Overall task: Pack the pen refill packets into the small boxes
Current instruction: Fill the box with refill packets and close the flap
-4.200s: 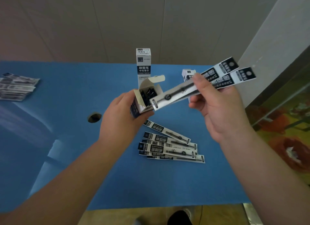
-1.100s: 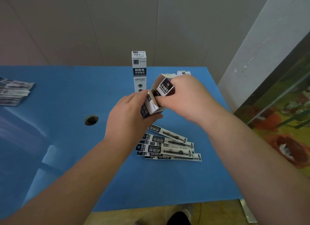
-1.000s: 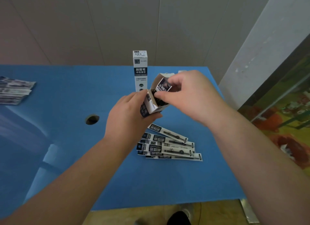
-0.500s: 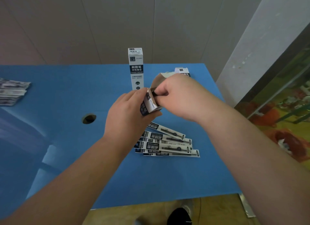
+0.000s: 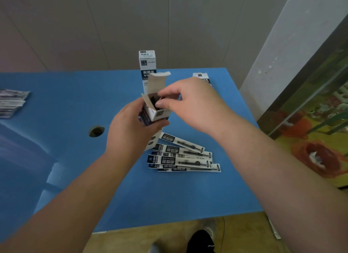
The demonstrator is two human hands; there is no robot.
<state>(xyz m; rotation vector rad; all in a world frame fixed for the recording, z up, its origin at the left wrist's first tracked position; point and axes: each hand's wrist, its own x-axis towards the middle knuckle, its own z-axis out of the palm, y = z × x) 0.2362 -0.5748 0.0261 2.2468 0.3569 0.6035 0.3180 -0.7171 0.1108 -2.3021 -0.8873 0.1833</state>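
My left hand [image 5: 130,128] grips a small white and navy box [image 5: 157,114] above the blue table, its top flap [image 5: 157,82] standing open. Dark refill packets fill the box mouth. My right hand [image 5: 194,104] hovers at that opening, thumb and forefinger pinched on the packet tops or a side flap; I cannot tell which. Several loose refill packets [image 5: 180,155] lie fanned on the table just below my hands. A closed box [image 5: 147,64] stands upright behind, and another box [image 5: 200,76] peeks from behind my right hand.
The blue table [image 5: 75,102] has a round hole [image 5: 96,131] left of my left hand. A stack of more packets [image 5: 11,103] lies at the far left edge. A grey wall sits behind; the table's right edge borders a white pillar.
The two packets my right hand held earlier are now inside the box. The box has turned more upright, its flap has swung up, and my right fingers stay pinched at the opening.
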